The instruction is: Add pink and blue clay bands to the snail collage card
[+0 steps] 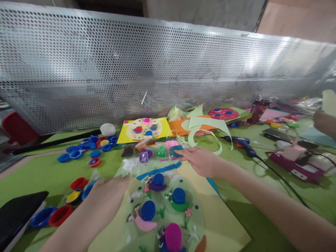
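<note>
My left hand [111,192] lies flat with fingers stretched, resting at the left edge of a round green picture [168,210] stuck with blue and purple bottle caps and clay snails, on yellow paper [223,217]. My right hand [201,161] reaches forward, fingers spread, its tips touching small bags of coloured clay [160,152] just beyond the picture. Neither hand holds anything.
Loose blue and red bottle caps [89,147] lie scattered on the green table at the left. A yellow craft sheet [144,129] and paper scraps [199,124] sit at the back, before a perforated metal screen. A blue glue gun [243,143] with cable lies right; another person's arm [324,122] shows far right.
</note>
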Demonstrator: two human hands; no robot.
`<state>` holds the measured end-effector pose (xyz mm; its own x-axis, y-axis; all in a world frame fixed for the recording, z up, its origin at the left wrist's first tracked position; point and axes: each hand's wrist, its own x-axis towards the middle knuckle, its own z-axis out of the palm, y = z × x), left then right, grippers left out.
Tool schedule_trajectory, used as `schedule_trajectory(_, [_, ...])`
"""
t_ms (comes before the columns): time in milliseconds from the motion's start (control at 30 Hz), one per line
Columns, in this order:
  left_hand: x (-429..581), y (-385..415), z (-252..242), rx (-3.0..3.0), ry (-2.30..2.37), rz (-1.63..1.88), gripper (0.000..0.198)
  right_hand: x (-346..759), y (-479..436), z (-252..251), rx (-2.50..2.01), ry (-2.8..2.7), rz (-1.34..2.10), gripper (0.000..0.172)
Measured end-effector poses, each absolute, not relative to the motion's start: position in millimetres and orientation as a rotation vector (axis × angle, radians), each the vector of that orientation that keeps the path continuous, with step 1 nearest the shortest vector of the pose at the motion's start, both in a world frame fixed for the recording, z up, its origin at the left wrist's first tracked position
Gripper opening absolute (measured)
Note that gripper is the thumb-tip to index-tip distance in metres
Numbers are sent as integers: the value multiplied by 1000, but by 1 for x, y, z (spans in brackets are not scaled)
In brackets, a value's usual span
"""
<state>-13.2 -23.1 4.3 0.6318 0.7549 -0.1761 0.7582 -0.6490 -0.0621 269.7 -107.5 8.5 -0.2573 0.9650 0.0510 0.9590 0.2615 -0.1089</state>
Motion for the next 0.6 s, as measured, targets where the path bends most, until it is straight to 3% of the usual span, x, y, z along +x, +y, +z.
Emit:
schedule_trajectory(167, [-22,-24,-4,2640,1249,-68,52,262,-112,6,-1710,-2513,174,61])
schedule_trajectory(467, [-11,-28,8,2525,1287,-292,51,266,-109,6,-1879,-2345,146,56])
schedule_trajectory(600, [-12,-29,8,2486,1293,-202,49,265,-107,0,-1938,-2326,186,51])
